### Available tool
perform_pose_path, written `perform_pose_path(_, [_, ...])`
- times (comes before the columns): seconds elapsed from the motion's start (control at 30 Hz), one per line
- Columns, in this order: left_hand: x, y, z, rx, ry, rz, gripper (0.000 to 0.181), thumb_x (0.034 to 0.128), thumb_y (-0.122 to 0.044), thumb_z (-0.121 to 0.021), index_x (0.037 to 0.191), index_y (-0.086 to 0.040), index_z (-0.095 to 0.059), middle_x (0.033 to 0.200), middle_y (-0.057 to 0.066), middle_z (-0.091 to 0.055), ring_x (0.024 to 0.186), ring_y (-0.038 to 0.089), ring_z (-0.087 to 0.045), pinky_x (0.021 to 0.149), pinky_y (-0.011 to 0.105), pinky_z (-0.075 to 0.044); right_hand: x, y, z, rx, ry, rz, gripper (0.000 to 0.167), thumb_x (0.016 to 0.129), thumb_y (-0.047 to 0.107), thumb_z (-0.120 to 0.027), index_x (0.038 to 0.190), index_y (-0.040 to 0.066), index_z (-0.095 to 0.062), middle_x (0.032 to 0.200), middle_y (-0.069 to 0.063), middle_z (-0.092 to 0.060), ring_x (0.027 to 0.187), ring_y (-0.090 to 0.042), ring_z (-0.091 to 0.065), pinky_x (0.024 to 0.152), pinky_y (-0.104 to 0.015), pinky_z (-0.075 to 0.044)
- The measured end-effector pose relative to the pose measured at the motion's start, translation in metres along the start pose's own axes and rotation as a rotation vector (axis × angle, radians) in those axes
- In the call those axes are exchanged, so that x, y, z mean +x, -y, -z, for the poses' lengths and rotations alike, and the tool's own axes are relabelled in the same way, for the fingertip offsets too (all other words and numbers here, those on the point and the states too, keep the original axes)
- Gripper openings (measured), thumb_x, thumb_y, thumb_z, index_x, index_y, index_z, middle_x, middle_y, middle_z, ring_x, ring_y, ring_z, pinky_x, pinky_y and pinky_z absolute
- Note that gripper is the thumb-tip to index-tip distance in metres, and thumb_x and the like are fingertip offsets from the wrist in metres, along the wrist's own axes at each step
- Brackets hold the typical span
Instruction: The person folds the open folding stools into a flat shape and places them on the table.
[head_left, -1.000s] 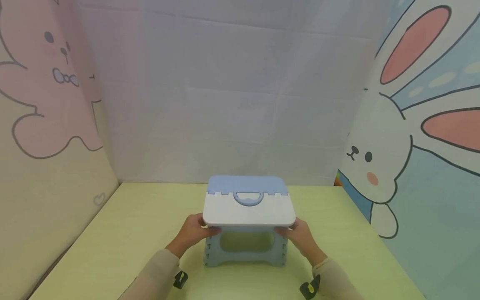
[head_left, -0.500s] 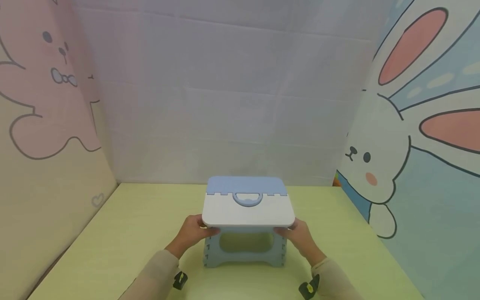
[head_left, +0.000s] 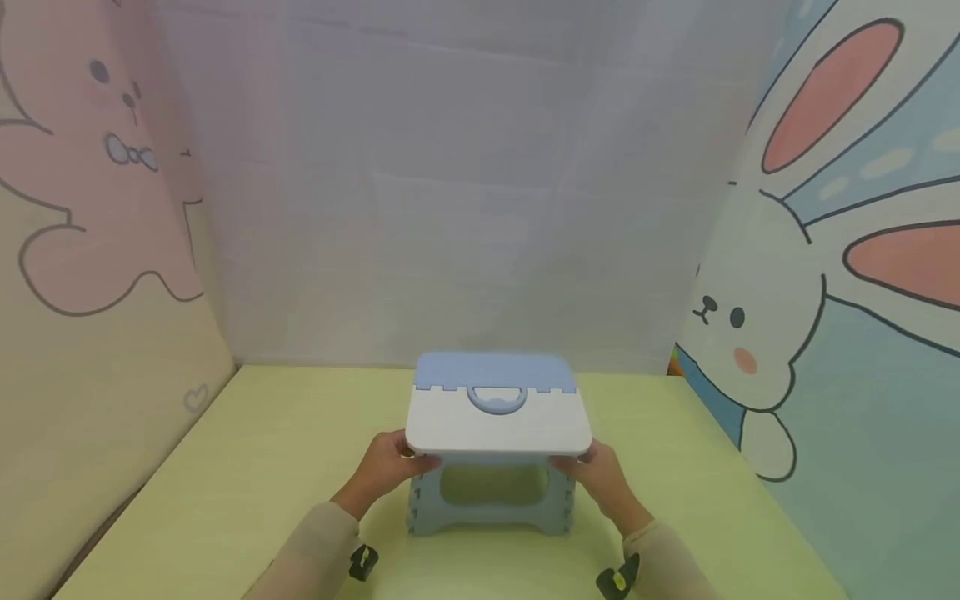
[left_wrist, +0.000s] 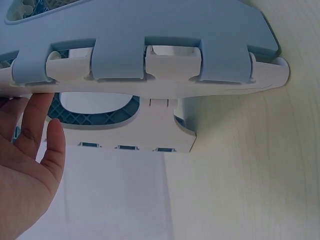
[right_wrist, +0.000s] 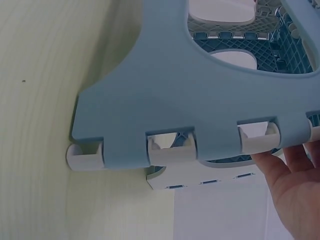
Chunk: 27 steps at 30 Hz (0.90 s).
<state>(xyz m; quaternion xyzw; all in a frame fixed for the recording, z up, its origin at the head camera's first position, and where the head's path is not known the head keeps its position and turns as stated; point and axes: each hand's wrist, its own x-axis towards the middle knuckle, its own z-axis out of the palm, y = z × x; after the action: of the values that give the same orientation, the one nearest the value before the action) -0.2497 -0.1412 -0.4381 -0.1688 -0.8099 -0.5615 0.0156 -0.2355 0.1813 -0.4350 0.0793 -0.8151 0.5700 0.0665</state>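
Observation:
A folding step stool stands upright and unfolded on the table. Its top is white with a blue back strip and a blue carry handle; the front leg panel is pale blue with an oval opening. My left hand grips the stool's left side just beneath the top, thumb across the front panel. On the opposite side, my right hand holds it in the same way. The left wrist view shows fingers at the hinged side; in the right wrist view, some fingertips are hidden behind the stool.
A pale yellow table lies under the stool. Behind it hangs a white sheet. Cartoon-printed panels border the left and right, one with a white rabbit. Each forearm carries a black strap near the cuff.

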Motion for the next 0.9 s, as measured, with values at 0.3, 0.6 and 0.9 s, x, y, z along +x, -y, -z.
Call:
perform_pose_path(0.3, [-0.0009, 0.0007, -0.0003, -0.043, 0.03, 0.013, 0.034, 0.0812, -0.01, -0.076, 0.107, 0.009, -0.066, 0.105, 0.021, -0.068, 0.091, 0.026, -0.064, 0.069, 0.034, -0.055, 0.0007, -0.0041, -0.0025, 0.007, -0.012, -0.008, 0.037, 0.083, 0.008, -0.072, 0.116, -0.008, -0.062, 0.116, -0.021, -0.064, 0.111, -0.038, -0.058, 0.089, -0.047, -0.05])
perform_pose_path(0.6, [0.0037, 0.0011, 0.0021, -0.053, 0.051, -0.015, 0.034, 0.0818, -0.008, -0.075, 0.108, 0.011, -0.065, 0.104, 0.021, -0.068, 0.087, 0.024, -0.065, 0.068, 0.034, -0.055, 0.0041, -0.0005, -0.0001, 0.019, -0.004, -0.024, 0.04, 0.083, 0.009, -0.072, 0.119, -0.007, -0.061, 0.117, -0.02, -0.064, 0.108, -0.035, -0.06, 0.088, -0.046, -0.05])
perform_pose_path(0.9, [0.0033, -0.0007, 0.0019, -0.041, 0.055, -0.016, 0.034, 0.0812, -0.009, -0.076, 0.107, 0.011, -0.065, 0.103, 0.021, -0.068, 0.087, 0.025, -0.065, 0.069, 0.036, -0.056, 0.0032, -0.0029, 0.0007, 0.033, -0.002, -0.033, 0.041, 0.083, 0.008, -0.072, 0.119, -0.007, -0.06, 0.117, -0.02, -0.064, 0.107, -0.034, -0.06, 0.088, -0.046, -0.05])
